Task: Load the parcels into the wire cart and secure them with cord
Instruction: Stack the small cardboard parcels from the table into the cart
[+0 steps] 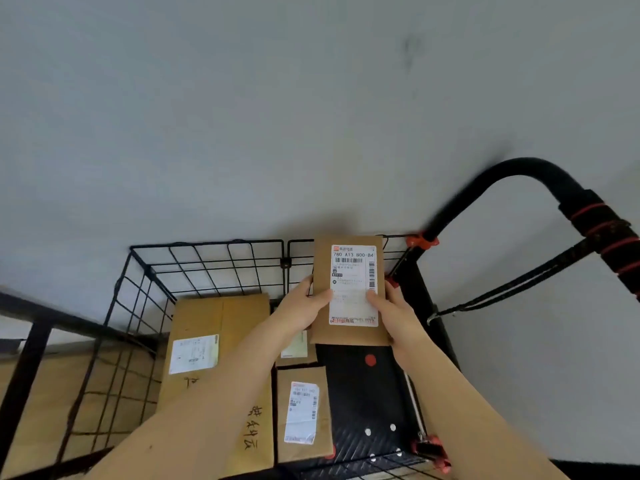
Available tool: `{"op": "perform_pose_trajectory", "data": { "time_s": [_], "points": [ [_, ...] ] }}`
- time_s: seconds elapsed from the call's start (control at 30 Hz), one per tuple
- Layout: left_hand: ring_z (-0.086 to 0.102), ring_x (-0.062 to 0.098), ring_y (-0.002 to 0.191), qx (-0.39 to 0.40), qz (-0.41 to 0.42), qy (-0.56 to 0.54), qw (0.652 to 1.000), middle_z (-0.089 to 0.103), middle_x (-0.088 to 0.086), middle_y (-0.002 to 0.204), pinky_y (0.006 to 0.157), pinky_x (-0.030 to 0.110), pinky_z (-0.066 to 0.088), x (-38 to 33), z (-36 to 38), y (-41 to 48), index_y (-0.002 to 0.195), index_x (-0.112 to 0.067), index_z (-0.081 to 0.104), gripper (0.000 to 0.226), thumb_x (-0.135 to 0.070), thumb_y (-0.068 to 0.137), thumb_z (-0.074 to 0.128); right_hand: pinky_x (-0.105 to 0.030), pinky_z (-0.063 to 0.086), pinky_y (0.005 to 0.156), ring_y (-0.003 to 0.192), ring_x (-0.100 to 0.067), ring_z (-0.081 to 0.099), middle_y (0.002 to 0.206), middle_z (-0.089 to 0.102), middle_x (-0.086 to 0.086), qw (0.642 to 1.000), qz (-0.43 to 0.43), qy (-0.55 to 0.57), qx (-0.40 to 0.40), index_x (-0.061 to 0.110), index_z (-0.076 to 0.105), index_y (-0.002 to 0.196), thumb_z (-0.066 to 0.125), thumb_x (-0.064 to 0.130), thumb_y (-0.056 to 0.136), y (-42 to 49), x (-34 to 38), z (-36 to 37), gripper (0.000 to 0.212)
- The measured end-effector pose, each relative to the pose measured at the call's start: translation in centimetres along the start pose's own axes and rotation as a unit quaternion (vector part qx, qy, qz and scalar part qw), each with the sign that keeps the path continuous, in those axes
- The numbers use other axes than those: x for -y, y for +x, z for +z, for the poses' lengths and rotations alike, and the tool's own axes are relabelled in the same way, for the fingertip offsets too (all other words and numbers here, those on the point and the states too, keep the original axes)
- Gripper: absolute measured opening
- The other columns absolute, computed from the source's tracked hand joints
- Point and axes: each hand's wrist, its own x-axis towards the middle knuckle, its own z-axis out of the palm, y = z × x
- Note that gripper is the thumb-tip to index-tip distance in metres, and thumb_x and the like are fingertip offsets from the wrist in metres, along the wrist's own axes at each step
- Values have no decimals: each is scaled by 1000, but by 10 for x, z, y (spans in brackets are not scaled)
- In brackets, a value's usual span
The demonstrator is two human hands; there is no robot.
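A small brown parcel (322, 268) with a white shipping label is held upright above the black wire cart (207, 261). My left hand (304, 303) grips its left edge, thumb on the label. My right hand (394, 310) grips its right edge the same way. Inside the cart lies a large flat cardboard parcel (221, 327) with a white label and handwriting. Next to it a smaller labelled parcel (304, 414) lies near the front, and another one (294, 351) is partly hidden under my left arm. A black cord (512, 289) hangs from the cart handle.
The cart's black handle (540, 174) with red-banded grip arches up at the right. The cart's black floor (367, 393) shows bare on the right side. More cardboard (41, 403) lies outside the cart at the left, behind a black frame bar (24, 372). A grey floor lies beyond.
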Motion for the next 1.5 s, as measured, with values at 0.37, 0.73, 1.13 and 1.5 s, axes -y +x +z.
{"op": "perform_pose_trajectory", "data": {
  "time_s": [0.37,0.73,1.13,1.5],
  "points": [
    [53,23,118,-49,-117,12,992,54,5,135,99,34,44,121,65,166,146,-24,30,58,-16,93,54,-43,48,98,108,-20,61,126,62,-1,995,83,-60,-10,27,46,137,55,22,94,175,-114,-20,44],
    [46,23,126,-25,-171,75,982,46,4,140,103,32,40,229,99,249,148,-19,22,67,-6,90,53,-26,41,81,97,-12,53,124,59,-1,981,125,-149,11,25,45,138,46,15,97,266,-217,-23,43],
    [34,22,132,-18,-232,100,968,24,2,152,91,23,40,260,111,278,150,-28,-10,82,-5,94,46,-30,47,91,112,-17,53,134,54,0,969,138,-198,52,31,28,147,44,1,90,297,-250,-22,67],
    [40,22,128,-26,-206,93,974,29,4,151,103,29,38,245,111,262,151,-21,-9,78,-9,96,46,-31,38,99,125,-22,47,145,42,-4,959,167,-224,33,25,14,151,49,15,94,285,-234,-30,68]
  ]
}}
